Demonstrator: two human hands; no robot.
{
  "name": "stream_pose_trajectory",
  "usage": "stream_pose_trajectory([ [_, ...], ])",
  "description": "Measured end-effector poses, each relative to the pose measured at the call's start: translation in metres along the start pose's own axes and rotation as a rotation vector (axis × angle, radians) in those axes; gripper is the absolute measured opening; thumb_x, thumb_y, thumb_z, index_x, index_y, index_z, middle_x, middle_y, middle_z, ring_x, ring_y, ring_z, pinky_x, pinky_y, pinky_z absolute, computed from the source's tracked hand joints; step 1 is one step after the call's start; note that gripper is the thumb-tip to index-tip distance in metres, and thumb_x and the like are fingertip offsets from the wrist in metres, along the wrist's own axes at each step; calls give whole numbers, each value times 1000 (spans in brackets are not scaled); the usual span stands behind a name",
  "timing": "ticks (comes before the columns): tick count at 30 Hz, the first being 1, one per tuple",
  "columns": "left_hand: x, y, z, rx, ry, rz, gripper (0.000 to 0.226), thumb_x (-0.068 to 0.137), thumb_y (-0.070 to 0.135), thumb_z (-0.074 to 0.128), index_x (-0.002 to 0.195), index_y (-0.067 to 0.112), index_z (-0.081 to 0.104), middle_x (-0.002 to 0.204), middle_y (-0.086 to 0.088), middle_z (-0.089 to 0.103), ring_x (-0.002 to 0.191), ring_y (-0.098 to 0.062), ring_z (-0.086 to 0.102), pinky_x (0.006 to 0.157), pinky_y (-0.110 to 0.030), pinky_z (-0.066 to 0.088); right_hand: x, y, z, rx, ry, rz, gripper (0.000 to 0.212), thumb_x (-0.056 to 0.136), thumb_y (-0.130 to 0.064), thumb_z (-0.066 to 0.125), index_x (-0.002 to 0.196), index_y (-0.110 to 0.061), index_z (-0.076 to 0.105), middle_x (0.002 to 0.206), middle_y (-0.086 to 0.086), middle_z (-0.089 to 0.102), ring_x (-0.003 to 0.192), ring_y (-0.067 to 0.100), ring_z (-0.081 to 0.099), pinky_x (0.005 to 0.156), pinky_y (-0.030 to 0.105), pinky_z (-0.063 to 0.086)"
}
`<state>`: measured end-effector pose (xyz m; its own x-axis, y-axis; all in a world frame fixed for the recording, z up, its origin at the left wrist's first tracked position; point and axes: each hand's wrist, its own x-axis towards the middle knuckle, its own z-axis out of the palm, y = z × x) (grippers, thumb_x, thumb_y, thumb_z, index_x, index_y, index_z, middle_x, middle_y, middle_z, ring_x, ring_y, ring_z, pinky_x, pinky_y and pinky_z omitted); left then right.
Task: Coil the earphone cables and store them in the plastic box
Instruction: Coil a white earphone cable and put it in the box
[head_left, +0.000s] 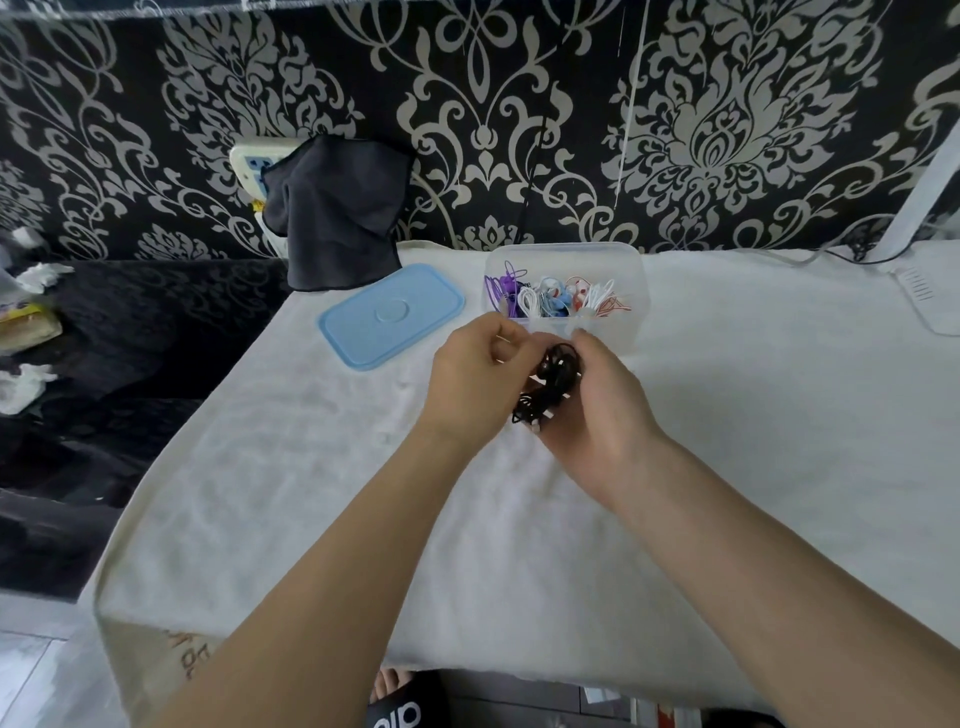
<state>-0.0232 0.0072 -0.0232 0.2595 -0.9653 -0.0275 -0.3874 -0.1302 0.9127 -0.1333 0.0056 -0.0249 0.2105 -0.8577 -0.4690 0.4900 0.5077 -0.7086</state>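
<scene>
The right hand (597, 410) curled its fingers round a black cable coil (550, 387), and the left hand (478, 374) pinched its end, both held above the cloth (311, 493) just before the box (631, 291). The box stood open, holding purple, white and red coils; its blue lid (392, 314) lay beside it

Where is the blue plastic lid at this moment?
In the head view, the flat blue plastic lid lies on the white cloth, left of the clear plastic box.
</scene>
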Motion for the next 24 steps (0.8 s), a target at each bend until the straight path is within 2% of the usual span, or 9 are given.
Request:
stream_pose_trajectory([
  [2,0,4,5,30,49,23,16,89,32,74,83,20,64,75,-2,74,69,-13,70,56,-16,48,0,-1,3,-29,22,-21,47,103,-43,43,120,-5,66,117,14,73,111,28,68,96,40,48],
  [4,3,8,7,50,72,68,12,93,25,68,85,16,64,76,-2,72,65,-12,65,56,-18,47,3,-6,6,-144,35,-66,32,103,-35,46,103,-11,68,93,7,75,85,21,67,76,32,52],
  [6,7,15,5,61,95,147,13,96,19,60,85,15,65,76,0,69,69,-19,63,62,-31,52,5,-17,12,-247,56,-115,21,102,-23,47,97,-11,63,74,3,65,61,15,57,49,22,42],
  [8,12,24,0,-48,135,198,15,97,16,56,84,16,64,77,-1,68,69,-22,64,65,-34,54,11,-33,20,-249,63,-112,13,100,-12,48,94,-8,59,71,6,61,51,13,56,41,19,38],
  [13,25,28,-14,-149,216,123,17,104,25,49,97,20,63,81,8,65,67,-11,56,67,-32,52,44,-94,40,-203,88,-78,11,98,3,49,91,-5,46,89,18,51,72,22,55,68,29,53],
  [17,33,17,-15,-83,70,35,23,105,19,44,114,21,64,99,0,70,71,-14,62,78,-42,56,73,-113,45,-558,195,-119,8,100,-5,48,107,-7,47,83,13,48,61,19,50,65,29,50],
  [19,35,14,-14,-19,29,42,24,104,20,45,119,24,62,106,0,69,78,-16,66,76,-38,54,83,-109,43,-815,215,-124,24,99,-16,48,122,-8,49,88,13,52,74,24,57,76,35,54],
  [22,35,10,-11,117,-10,75,24,104,22,48,125,23,60,107,4,65,91,-18,68,61,-25,46,84,-100,45,-1137,202,-154,22,97,-27,48,109,-10,56,108,12,58,95,27,57,95,40,52],
  [24,33,5,-9,230,-27,120,26,103,21,51,128,21,58,111,4,63,90,-18,66,59,-21,41,83,-98,46,-1244,184,-204,25,100,-29,45,113,-11,56,108,8,56,96,25,54,91,35,49],
])
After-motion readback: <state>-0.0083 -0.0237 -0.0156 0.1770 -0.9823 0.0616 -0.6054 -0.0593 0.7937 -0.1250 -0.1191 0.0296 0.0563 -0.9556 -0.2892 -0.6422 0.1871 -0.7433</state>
